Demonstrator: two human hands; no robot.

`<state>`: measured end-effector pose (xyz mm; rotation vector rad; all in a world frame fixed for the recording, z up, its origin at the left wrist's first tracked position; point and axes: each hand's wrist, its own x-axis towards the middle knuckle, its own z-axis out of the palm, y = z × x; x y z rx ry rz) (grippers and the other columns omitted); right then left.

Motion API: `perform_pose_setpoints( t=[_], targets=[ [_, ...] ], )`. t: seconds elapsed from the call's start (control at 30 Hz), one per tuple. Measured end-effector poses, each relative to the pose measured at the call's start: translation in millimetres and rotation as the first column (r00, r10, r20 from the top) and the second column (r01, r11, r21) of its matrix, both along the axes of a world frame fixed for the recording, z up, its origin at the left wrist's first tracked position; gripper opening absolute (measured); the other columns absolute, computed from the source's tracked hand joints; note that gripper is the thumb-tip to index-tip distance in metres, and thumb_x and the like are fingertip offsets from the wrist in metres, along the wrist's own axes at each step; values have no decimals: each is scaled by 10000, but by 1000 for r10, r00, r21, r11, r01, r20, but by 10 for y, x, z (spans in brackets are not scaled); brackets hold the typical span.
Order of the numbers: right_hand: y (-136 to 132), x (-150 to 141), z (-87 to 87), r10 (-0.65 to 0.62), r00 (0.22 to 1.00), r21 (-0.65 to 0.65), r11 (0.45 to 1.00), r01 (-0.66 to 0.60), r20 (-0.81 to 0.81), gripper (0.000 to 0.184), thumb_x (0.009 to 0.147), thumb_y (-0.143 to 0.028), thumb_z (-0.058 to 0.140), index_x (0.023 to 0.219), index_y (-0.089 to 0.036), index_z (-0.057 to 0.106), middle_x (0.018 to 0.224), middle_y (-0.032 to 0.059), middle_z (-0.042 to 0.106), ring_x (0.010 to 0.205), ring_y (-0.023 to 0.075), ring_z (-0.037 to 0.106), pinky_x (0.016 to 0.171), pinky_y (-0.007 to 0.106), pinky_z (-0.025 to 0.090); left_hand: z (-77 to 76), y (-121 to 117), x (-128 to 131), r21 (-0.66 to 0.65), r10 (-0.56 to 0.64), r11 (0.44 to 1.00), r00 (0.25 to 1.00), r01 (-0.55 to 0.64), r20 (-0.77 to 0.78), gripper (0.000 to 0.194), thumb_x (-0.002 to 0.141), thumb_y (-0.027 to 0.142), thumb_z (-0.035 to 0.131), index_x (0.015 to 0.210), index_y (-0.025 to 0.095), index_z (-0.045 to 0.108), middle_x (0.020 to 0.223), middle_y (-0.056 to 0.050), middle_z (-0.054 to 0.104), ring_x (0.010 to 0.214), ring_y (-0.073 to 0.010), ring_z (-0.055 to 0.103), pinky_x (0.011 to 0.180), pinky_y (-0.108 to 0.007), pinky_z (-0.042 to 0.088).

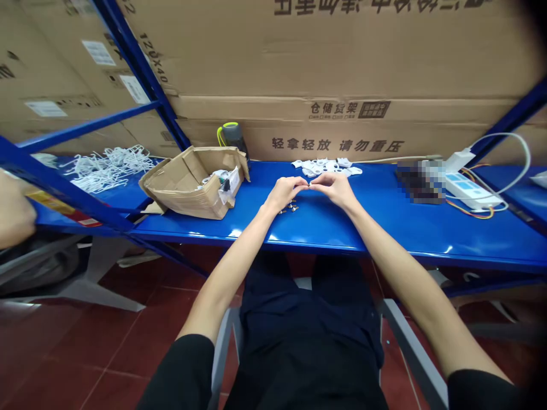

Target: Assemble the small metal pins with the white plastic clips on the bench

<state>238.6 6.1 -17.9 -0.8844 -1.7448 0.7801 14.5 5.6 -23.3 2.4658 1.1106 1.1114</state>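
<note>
Over the middle of the blue table, my left hand (285, 192) and my right hand (335, 189) meet at the fingertips. Both are closed in a pinch around something tiny and dark, too small to name. Just below the left hand, several small brass-coloured metal pieces (292, 207) lie on the table. Behind the hands is a loose pile of flat white plastic parts (327, 167) with holes in them.
An open cardboard box (192, 196) with mixed small items stands to the left, a dark bottle (233, 136) behind it. White wire-like pieces (113, 165) are heaped farther left. A power strip (472, 191) with cables lies right. Blue posts (143, 68) and cardboard (239, 102) border the table.
</note>
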Motion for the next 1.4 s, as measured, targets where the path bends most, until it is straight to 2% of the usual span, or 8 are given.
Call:
perform_pose_setpoints(
  t=[0.17,0.37,0.6,0.87,0.97,1.1,1.23,1.4],
  targets=[
    [45,8,-16,-13,995,-21,1000,11,-102,505,675,-670,965,843,-220,810,931,89,844,924,321,813,958,507,666,-24,35,9,6,55,998,994,-55,99,179,1063,349,716,1133,223,822,1123,-53,854,1035,-225,806,976,-321,586],
    [49,0,-16,-37,984,-69,997,26,-173,502,636,-614,1002,849,-204,808,903,98,847,924,342,823,963,529,672,-28,20,15,37,50,998,997,-52,56,211,1106,347,652,1105,226,825,1125,-42,849,1041,-217,790,983,-317,566],
    [21,17,19,0,988,-91,996,-14,-155,507,668,-660,966,881,-220,832,859,88,849,847,326,824,914,522,690,-33,28,16,82,104,991,993,-108,55,202,1113,334,634,1121,230,807,1127,-54,835,1038,-217,766,988,-316,560],
    [20,34,-8,-11,994,-96,995,0,-108,551,664,-705,952,897,-219,834,860,89,851,840,319,823,902,504,694,-89,53,14,92,93,992,996,-92,-11,218,1120,345,619,1134,230,804,1131,-63,821,1047,-219,755,991,-328,560],
    [27,43,-21,5,992,-111,994,-19,-124,567,636,-698,970,885,-208,832,836,87,845,832,324,821,876,499,694,-87,38,31,107,89,991,995,-85,-35,219,1124,324,609,1134,214,798,1114,-70,813,1032,-221,748,976,-324,553],
    [36,46,-37,8,995,-111,994,-20,-104,539,663,-668,970,867,-193,817,829,100,839,823,312,816,869,482,689,-70,18,43,110,119,988,991,-111,-69,232,1132,333,591,1134,207,786,1069,-71,798,1004,-222,737,956,-317,549],
    [49,22,-56,18,996,-122,992,-28,-83,512,641,-657,976,820,-214,792,827,80,840,821,308,818,853,474,695,-52,12,37,90,124,989,991,-120,-43,229,1137,336,576,1134,217,772,1083,-69,793,1026,-225,731,962,-314,546],
    [68,-9,-76,6,986,-150,988,-31,-165,507,615,-613,995,878,-234,785,794,58,835,795,295,822,834,464,703,-34,-6,36,88,124,989,992,-122,-21,220,1139,343,575,1134,222,759,1104,-63,799,1025,-231,727,957,-320,541]
  ],
)
